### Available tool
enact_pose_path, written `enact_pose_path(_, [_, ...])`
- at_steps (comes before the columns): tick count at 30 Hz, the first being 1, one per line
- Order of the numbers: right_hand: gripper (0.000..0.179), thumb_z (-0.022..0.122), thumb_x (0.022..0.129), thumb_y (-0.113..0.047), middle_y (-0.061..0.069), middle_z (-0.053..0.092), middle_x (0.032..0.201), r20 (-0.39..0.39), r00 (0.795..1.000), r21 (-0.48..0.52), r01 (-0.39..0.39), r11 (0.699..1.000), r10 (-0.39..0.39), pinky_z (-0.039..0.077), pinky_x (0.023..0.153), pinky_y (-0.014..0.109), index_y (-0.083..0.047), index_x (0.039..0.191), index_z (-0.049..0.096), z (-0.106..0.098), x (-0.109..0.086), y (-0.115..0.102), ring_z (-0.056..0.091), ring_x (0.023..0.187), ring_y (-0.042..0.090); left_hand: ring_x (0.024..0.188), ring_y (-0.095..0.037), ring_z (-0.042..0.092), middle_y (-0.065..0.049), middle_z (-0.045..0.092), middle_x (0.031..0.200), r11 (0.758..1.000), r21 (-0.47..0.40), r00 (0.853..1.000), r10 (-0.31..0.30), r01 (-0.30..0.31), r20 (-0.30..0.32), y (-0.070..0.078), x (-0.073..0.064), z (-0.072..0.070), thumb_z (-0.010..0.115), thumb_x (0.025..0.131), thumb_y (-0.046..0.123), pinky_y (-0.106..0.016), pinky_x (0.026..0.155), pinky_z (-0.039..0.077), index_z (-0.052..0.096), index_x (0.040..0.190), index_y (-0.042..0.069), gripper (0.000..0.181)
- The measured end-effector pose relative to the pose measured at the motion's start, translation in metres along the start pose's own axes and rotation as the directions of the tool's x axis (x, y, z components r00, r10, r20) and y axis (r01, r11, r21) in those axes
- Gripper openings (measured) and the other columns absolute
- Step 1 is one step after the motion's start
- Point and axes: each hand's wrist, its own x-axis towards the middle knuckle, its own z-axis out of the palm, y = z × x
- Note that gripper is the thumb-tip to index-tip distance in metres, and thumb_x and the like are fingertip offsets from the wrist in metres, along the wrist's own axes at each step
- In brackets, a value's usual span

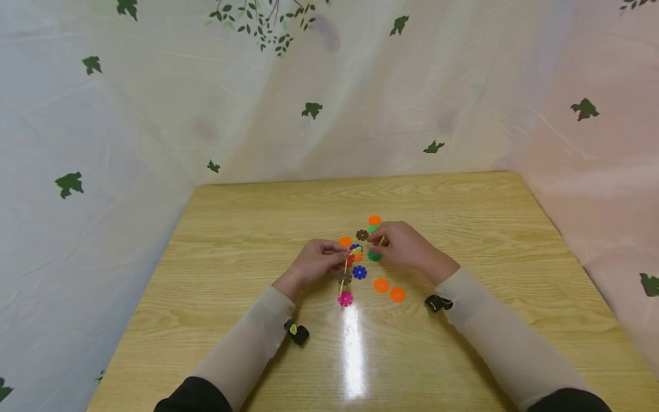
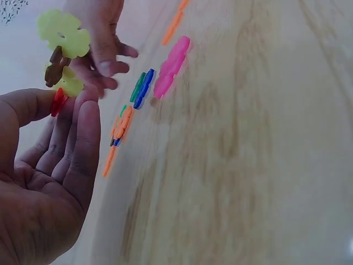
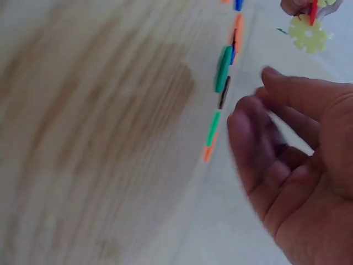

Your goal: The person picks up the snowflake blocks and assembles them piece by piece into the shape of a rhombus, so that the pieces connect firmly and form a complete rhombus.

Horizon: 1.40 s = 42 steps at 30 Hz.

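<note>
Centrally, left hand [image 1: 315, 260] pinching disc [image 2: 58, 103]; table edges [image 1: 355, 180] distant

The left hand [image 1: 320, 260] pinches discs [image 1: 356, 251] (yellow showing) over the table [image 1: 206, 320].

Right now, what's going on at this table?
Someone's left hand pinches a red disc joined to yellow discs and a brown disc, held above the table. The right hand hovers near the green discs, holding nothing. Loose orange discs, a pink disc and a blue disc lie on the table.
</note>
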Motion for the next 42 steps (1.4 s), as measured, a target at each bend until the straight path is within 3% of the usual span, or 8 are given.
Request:
enact_pose_path(4, [0.033,0.082,0.094,-0.022,0.003,0.069,0.103,0.058,0.997,-0.127,-0.032,0.991,0.040,0.058,0.083,0.041,-0.004,0.121,0.077,-0.002,0.001,0.005,0.066,0.090,0.019,0.082,-0.021,0.075,-0.013,0.078,0.100,1.000,-0.001,1.000,-0.003,0.003,0.000,-0.001,-0.001,0.000,0.070,0.102,0.014,-0.036,0.077,0.063,0.075,0.114,0.000,0.019])
enact_pose_path(8, [0.026,0.084,0.092,-0.022,0.002,0.067,0.104,0.095,0.995,-0.137,-0.028,0.990,0.041,0.058,0.087,0.043,-0.009,0.114,0.080,0.000,0.003,0.008,0.067,0.094,0.020,0.079,-0.021,0.074,-0.014,0.078,0.100,1.000,-0.028,1.000,-0.013,0.013,0.010,0.000,-0.001,0.003,0.071,0.102,0.014,-0.037,0.077,0.064,0.073,0.114,-0.002,0.020])
enact_pose_path(17, [0.010,0.082,0.092,-0.015,-0.004,0.070,0.091,0.058,0.997,0.005,-0.053,0.999,0.053,0.056,0.080,0.040,-0.017,0.099,0.075,0.002,0.005,0.018,0.065,0.086,0.019,0.076,-0.019,0.073,-0.013,0.078,0.098,0.999,-0.045,1.000,-0.019,0.018,-0.004,-0.002,0.002,0.004,0.071,0.102,0.012,-0.035,0.074,0.064,0.073,0.111,-0.002,0.017])
enact_pose_path(21, [0.009,0.076,0.096,-0.013,-0.003,0.072,0.090,0.055,0.997,0.129,-0.064,0.990,0.057,0.055,0.073,0.037,-0.015,0.104,0.079,0.001,0.005,0.025,0.063,0.080,0.018,0.075,-0.017,0.073,-0.014,0.078,0.098,0.999,-0.034,1.000,-0.003,0.003,0.006,-0.004,0.003,0.004,0.070,0.102,0.011,-0.035,0.074,0.064,0.073,0.112,-0.003,0.017])
enact_pose_path(25, [0.019,0.068,0.101,-0.009,0.007,0.076,0.099,0.083,0.994,0.287,-0.087,0.954,0.066,0.060,0.069,0.035,-0.005,0.117,0.079,-0.002,0.005,0.027,0.068,0.078,0.022,0.077,-0.018,0.074,-0.014,0.078,0.099,1.000,-0.019,1.000,0.003,-0.003,0.017,-0.004,0.004,0.004,0.069,0.103,0.012,-0.036,0.074,0.064,0.073,0.112,-0.004,0.018])
enact_pose_path(29, [0.023,0.068,0.101,-0.002,0.017,0.076,0.109,0.102,0.990,0.472,-0.133,0.871,0.096,0.064,0.076,0.040,0.006,0.123,0.073,-0.004,0.004,0.026,0.076,0.087,0.032,0.077,-0.018,0.073,-0.014,0.078,0.098,1.000,-0.012,1.000,0.006,-0.006,0.022,-0.004,0.004,0.004,0.070,0.103,0.013,-0.035,0.075,0.064,0.074,0.111,-0.003,0.019])
enact_pose_path(32, [0.022,0.070,0.100,-0.001,0.018,0.076,0.109,0.099,0.990,0.537,-0.142,0.831,0.105,0.064,0.079,0.043,0.008,0.120,0.073,-0.005,0.005,0.028,0.076,0.090,0.035,0.076,-0.018,0.072,-0.012,0.078,0.097,1.000,-0.011,1.000,0.008,-0.008,0.022,-0.005,0.004,0.003,0.071,0.102,0.014,-0.034,0.074,0.063,0.075,0.110,-0.002,0.018])
enact_pose_path(42, [0.019,0.070,0.101,-0.003,0.018,0.076,0.110,0.116,0.993,0.562,-0.095,0.821,0.036,0.063,0.081,0.046,0.007,0.116,0.076,-0.002,0.008,0.028,0.075,0.090,0.038,0.079,-0.017,0.073,-0.013,0.079,0.099,1.000,-0.025,0.997,0.013,-0.011,0.080,-0.005,0.004,0.005,0.073,0.101,0.015,-0.035,0.076,0.063,0.076,0.110,-0.004,0.021])
